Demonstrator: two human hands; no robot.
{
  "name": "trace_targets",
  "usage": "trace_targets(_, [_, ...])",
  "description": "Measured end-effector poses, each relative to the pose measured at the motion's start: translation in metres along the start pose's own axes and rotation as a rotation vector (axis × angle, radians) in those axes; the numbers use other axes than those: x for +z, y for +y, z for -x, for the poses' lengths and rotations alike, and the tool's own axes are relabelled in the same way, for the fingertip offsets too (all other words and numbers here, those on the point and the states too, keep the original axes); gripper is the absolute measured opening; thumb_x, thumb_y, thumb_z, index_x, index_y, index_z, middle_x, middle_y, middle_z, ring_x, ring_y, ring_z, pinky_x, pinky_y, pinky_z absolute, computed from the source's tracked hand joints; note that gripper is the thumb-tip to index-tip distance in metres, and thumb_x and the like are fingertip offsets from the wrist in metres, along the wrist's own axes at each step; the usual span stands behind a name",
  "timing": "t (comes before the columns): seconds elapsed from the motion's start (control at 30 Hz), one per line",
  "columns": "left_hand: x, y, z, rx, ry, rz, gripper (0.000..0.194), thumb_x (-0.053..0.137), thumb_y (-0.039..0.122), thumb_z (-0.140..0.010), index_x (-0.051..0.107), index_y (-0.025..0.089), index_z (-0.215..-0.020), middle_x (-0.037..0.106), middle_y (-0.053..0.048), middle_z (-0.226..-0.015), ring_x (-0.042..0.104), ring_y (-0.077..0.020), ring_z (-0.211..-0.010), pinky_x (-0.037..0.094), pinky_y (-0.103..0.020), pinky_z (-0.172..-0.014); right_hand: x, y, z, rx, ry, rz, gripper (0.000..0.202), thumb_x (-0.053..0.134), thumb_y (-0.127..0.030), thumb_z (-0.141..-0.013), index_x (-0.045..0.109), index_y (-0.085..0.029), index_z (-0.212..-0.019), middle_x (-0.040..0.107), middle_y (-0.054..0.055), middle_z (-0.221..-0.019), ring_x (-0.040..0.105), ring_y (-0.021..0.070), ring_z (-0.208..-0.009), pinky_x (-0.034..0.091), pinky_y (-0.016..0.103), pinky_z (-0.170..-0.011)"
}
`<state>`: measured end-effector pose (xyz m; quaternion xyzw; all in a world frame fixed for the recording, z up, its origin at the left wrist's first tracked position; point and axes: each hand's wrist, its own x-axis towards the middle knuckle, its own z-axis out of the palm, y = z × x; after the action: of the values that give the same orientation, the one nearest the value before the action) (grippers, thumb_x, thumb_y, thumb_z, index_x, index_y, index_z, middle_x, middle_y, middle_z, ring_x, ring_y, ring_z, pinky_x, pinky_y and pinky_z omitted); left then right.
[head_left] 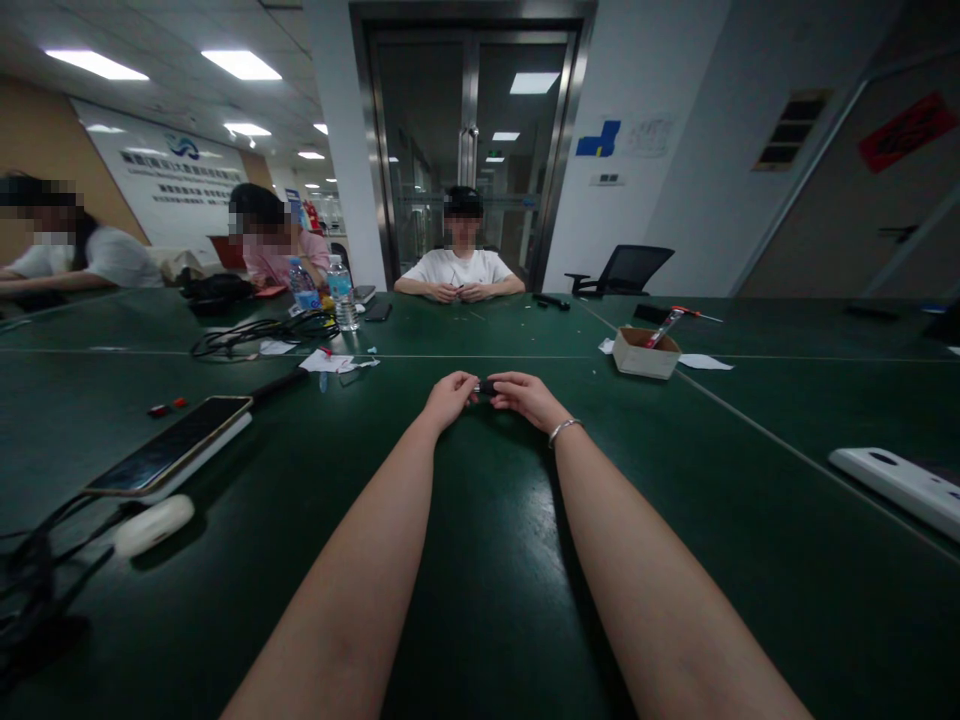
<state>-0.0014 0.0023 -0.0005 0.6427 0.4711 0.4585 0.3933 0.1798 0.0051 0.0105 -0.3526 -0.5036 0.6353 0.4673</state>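
Your left hand (pixel 451 398) and right hand (pixel 529 398) pinch opposite ends of a small black, silvery-ended object (pixel 487 387) directly between them, neither nearer, its long axis apparently left-to-right, over the glossy dark-green table (pixel 495 560).

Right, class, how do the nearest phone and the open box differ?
The phone is dark and glossy; the box is pale and dull. The phone is thin and lies screen up on a white item; the box has raised walls and an object jutting from its open top. The phone is nearer the viewer than the box. Both are apart from the left hand and right hand.
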Motion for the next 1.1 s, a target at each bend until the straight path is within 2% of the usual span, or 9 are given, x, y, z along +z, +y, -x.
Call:
trace_targets(0.17, [0.0006, 0.0003, -0.0008, 0.034, 0.027, 0.021, 0.019, 0.063, 0.023, -0.075, 0.065, 0.017, -0.093, 0.066, -0.003, -0.083, 0.059, -0.0136, -0.077, 0.045, -0.027, -0.072, 0.0006, -0.0013, 0.0014, -0.005, 0.000, 0.000, 0.014, 0.067, -0.003, -0.080, 0.070, -0.010, -0.092, 0.071, 0.005, -0.068, 0.069, 0.0099, -0.055, 0.059, 0.016, -0.055])
trace_targets(0.3, [0.0016, 0.0013, -0.0006, -0.012, 0.009, 0.035, 0.025, 0.057, 0.036, -0.082, 0.064, 0.016, -0.093, 0.062, -0.001, -0.071, 0.056, -0.0127, -0.067, 0.044, -0.025, -0.064, 0.0017, -0.0025, 0.0025, 0.003, 0.009, 0.002, 0.013, 0.065, -0.003, -0.081, 0.069, -0.010, -0.091, 0.071, 0.005, -0.067, 0.068, 0.0100, -0.054, 0.059, 0.016, -0.054])
trace_targets(0.4, [0.0018, -0.0001, -0.0018, 0.014, 0.006, 0.031, 0.023, 0.059, 0.032, -0.080, 0.064, 0.015, -0.094, 0.057, 0.001, -0.064, 0.053, -0.0115, -0.062, 0.042, -0.024, -0.062, 0.0029, -0.0031, 0.0029, 0.016, 0.023, 0.018, 0.016, 0.062, 0.000, -0.082, 0.069, -0.010, -0.092, 0.071, 0.005, -0.067, 0.068, 0.0099, -0.054, 0.058, 0.016, -0.055])
trace_targets(0.47, [0.0014, -0.0019, -0.0028, 0.038, 0.026, 0.029, 0.022, 0.062, 0.029, -0.076, 0.065, 0.015, -0.094, 0.058, 0.001, -0.067, 0.053, -0.0113, -0.064, 0.041, -0.024, -0.063, 0.0034, -0.0030, 0.0029, 0.022, 0.037, 0.025, 0.017, 0.059, 0.001, -0.083, 0.068, -0.010, -0.093, 0.070, 0.005, -0.066, 0.068, 0.0097, -0.053, 0.058, 0.015, -0.055])
trace_targets(0.6, [0.0010, -0.0038, -0.0035, 0.030, 0.014, 0.017, 0.026, 0.054, 0.038, -0.082, 0.065, 0.016, -0.091, 0.058, 0.000, -0.067, 0.052, -0.0119, -0.062, 0.040, -0.025, -0.061, 0.0028, -0.0022, 0.0027, 0.009, 0.033, 0.027, 0.017, 0.061, 0.000, -0.082, 0.068, -0.010, -0.093, 0.071, 0.005, -0.069, 0.068, 0.0098, -0.054, 0.059, 0.016, -0.055])
trace_targets(0.73, [0.0014, -0.0019, -0.0024, 0.007, 0.043, 0.003, 0.022, 0.059, 0.029, -0.077, 0.066, 0.016, -0.094, 0.061, 0.000, -0.072, 0.053, -0.0119, -0.065, 0.041, -0.025, -0.064, 0.0017, -0.0016, 0.0023, 0.006, 0.020, 0.029, 0.016, 0.064, -0.001, -0.081, 0.069, -0.011, -0.092, 0.071, 0.005, -0.068, 0.068, 0.0093, -0.054, 0.059, 0.015, -0.055])
trace_targets(0.87, [0.0009, -0.0015, -0.0019, -0.011, 0.008, 0.003, 0.027, 0.051, 0.036, -0.083, 0.066, 0.016, -0.094, 0.060, -0.001, -0.068, 0.052, -0.0127, -0.062, 0.040, -0.026, -0.061, 0.0014, -0.0009, 0.0013, 0.013, 0.019, 0.025, 0.015, 0.064, -0.002, -0.081, 0.069, -0.011, -0.092, 0.070, 0.004, -0.065, 0.067, 0.0096, -0.053, 0.058, 0.015, -0.054])
trace_targets(1.03, [0.0003, -0.0027, -0.0022, -0.008, 0.032, -0.007, 0.023, 0.054, 0.031, -0.080, 0.066, 0.018, -0.094, 0.064, -0.003, -0.079, 0.056, -0.0131, -0.069, 0.042, -0.025, -0.065, 0.0007, 0.0003, 0.0001, 0.005, 0.005, 0.022, 0.016, 0.064, -0.001, -0.080, 0.070, -0.011, -0.091, 0.070, 0.003, -0.064, 0.067, 0.0093, -0.053, 0.059, 0.016, -0.054])
trace_targets(1.1, [0.0001, -0.0019, -0.0015, -0.016, 0.022, -0.007, 0.026, 0.050, 0.035, -0.083, 0.066, 0.017, -0.093, 0.063, -0.002, -0.073, 0.055, -0.0133, -0.065, 0.042, -0.026, -0.062, 0.0009, 0.0002, 0.0003, 0.003, 0.007, 0.024, 0.016, 0.064, -0.001, -0.080, 0.070, -0.011, -0.092, 0.070, 0.003, -0.064, 0.067, 0.0095, -0.053, 0.059, 0.016, -0.054])
